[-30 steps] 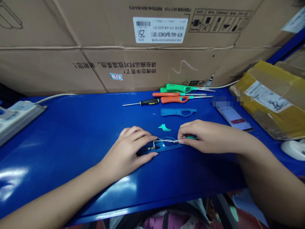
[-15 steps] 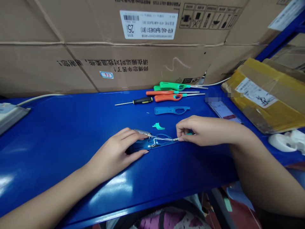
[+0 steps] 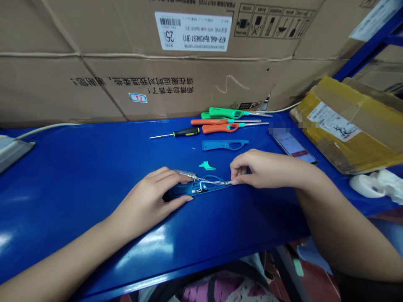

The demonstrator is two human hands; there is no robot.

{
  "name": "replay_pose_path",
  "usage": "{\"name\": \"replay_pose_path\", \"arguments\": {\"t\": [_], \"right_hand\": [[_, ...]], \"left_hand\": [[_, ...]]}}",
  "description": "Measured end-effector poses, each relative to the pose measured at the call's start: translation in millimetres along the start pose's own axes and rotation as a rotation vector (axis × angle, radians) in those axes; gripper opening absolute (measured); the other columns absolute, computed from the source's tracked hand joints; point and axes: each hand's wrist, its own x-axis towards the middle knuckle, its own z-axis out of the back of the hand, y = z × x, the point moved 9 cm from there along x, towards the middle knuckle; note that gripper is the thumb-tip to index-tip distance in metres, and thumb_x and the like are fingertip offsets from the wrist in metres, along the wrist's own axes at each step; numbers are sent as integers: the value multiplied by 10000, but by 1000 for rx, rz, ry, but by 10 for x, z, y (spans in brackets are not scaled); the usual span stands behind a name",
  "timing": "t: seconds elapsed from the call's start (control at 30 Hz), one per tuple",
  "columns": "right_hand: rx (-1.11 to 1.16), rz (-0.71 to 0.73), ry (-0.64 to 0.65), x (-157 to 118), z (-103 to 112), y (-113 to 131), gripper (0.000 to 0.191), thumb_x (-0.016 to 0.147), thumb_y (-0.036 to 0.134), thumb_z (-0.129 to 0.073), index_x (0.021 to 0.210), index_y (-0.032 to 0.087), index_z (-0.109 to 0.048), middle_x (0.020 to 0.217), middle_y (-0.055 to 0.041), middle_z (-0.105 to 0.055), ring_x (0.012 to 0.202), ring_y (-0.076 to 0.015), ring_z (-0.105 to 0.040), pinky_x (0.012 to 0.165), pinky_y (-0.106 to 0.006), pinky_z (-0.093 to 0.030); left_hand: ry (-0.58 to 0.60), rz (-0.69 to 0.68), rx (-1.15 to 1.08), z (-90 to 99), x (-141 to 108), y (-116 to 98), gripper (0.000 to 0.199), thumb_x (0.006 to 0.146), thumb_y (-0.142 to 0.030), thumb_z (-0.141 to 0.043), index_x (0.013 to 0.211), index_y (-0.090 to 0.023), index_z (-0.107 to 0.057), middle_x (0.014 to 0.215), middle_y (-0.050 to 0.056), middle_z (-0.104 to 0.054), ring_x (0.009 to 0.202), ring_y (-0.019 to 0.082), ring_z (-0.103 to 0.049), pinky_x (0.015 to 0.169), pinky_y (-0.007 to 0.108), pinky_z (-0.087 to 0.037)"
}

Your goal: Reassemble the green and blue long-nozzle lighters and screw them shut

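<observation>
My left hand (image 3: pixel 147 195) is closed around the handle end of a blue lighter casing half (image 3: pixel 181 191), which lies with its inside up. Beside it, under my fingers, a clear fuel tank (image 3: pixel 188 175) sits partly out of the casing. Thin white wires (image 3: pixel 210 181) run along the casing to a small metal nozzle end (image 3: pixel 228 183). That end is pinched between the thumb and fingers of my right hand (image 3: pixel 260 171). A teal trigger (image 3: pixel 208 166) lies loose just beyond, and the matching blue casing half (image 3: pixel 217 145) rests farther back.
Behind are a black-and-yellow screwdriver (image 3: pixel 186 132), orange lighters (image 3: pixel 217 128) and green lighters (image 3: pixel 225 112). A phone (image 3: pixel 294 147), a taped parcel (image 3: pixel 352 130) and a white roll (image 3: pixel 367 185) stand right. A large carton (image 3: pixel 103 92) walls the back of the blue table (image 3: pixel 78 180).
The view has shifted slightly. A bit of teal that showed behind my right fingers is now out of sight. Both hands keep their hold on the lighter parts.
</observation>
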Motion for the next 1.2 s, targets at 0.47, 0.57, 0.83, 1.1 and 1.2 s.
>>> {"name": "replay_pose_path", "arguments": {"t": [0.47, 0.57, 0.83, 1.1, 1.2], "right_hand": [[0, -92, -113, 78, 47, -163, 92, 819, 252, -716, 739, 210, -699, 783, -12, -735, 726, -165, -630, 665, -280, -403], [-86, -9, -136, 75, 64, -80, 103, 834, 201, -679, 733, 212, -693, 804, -7, -727, 761, -166, -629, 703, -285, -396], [-60, 71, -116, 61, 92, -2, 171, 873, 365, -680, 869, 203, -734, 910, -26, -732, 809, -172, -630, 734, -289, -426], [62, -35, -121, 187, 4, -117, 235, 826, 425, -705, 792, 193, -698, 858, -23, -705, 742, -152, -588, 654, -269, -398], [89, -58, -122, 214, -22, -144, 206, 815, 393, -708, 773, 192, -694, 836, -20, -702, 727, -147, -576, 645, -265, -391]], "left_hand": [[-33, 23, -3, 2, 12, 43, 275, 915, -346, -726, 1161, -244, -658, 1121, 23, -739, 1018, 183, -672, 923, 338, -546], [-30, 34, -1, 4, 12, 57, 272, 913, -350, -727, 1154, -241, -666, 1133, 26, -740, 1030, 190, -671, 922, 343, -547], [-36, 32, 7, 21, 5, 71, 274, 919, -352, -720, 1162, -241, -659, 1137, 29, -737, 1034, 193, -670, 925, 350, -545], [-51, 44, -7, 29, 3, 67, 281, 914, -345, -725, 1165, -233, -670, 1128, 37, -742, 1022, 200, -677, 918, 356, -556], [-56, 57, -33, 17, 3, 92, 285, 904, -349, -736, 1158, -234, -679, 1135, 38, -745, 1028, 202, -680, 917, 357, -563]]}}
